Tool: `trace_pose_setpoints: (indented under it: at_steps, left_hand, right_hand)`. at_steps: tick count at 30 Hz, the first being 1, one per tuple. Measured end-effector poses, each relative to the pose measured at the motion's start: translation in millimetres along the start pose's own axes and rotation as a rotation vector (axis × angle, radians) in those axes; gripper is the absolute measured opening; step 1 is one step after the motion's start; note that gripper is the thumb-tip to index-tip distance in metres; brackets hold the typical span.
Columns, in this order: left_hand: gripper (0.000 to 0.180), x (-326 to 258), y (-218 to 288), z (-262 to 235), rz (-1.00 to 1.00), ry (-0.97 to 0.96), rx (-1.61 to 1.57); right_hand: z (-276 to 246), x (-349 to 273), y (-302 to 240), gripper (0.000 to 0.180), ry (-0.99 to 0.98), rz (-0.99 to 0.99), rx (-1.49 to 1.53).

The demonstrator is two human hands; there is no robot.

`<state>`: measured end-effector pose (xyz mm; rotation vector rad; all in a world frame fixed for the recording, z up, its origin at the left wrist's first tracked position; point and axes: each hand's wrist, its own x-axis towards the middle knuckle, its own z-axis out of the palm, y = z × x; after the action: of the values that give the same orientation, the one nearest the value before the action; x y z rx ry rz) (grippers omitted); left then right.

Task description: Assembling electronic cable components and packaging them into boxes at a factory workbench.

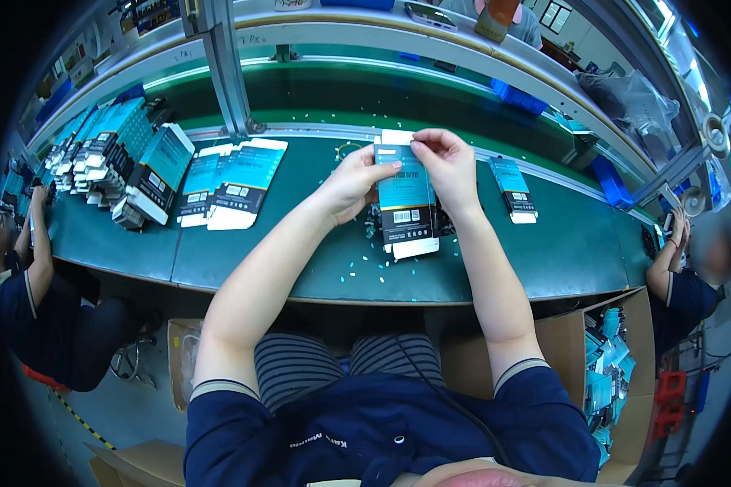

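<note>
A flat blue-and-black cardboard carton (406, 195) is held over the middle of the table, tilted up slightly. My left hand (357, 185) grips its left edge, with the thumb laid across the front face. At the top end, my right hand (449, 166) pinches near the upper right corner, beside the white end flap. Behind the carton, a cluster of small dark items (372, 221) is mostly hidden. A similar carton (513, 188) lies by itself to the right of my hands.
Fanned cartons (248, 183) lie at left, beside a large stack (110, 154). Small white and blue bits (352, 276) dot the green table (317, 268). A cardboard box (642, 349) filled with cartons stands low at right. Metal shelving (227, 77) rises behind. People sit at both sides.
</note>
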<state>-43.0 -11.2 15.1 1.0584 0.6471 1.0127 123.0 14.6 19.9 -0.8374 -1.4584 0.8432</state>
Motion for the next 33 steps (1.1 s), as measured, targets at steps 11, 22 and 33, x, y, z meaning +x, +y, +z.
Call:
trace_pose_setpoints:
  at_steps: [11,22,33]
  left_hand:
    - [0.028,-9.4,-5.0,2.5,0.092,-0.058,0.005]
    - [0.029,-7.3,-0.4,-1.0,0.152,-0.046,0.212]
    - [0.031,-20.2,11.5,3.8,0.136,-0.098,0.240]
  right_hand:
    - [6.1,-4.8,-7.6,0.029,-0.011,-0.055,0.069]
    - [21.2,-7.9,-8.2,0.020,0.143,-0.338,-0.333]
    - [-2.9,-4.9,-28.2,0.017,-0.169,0.094,0.267]
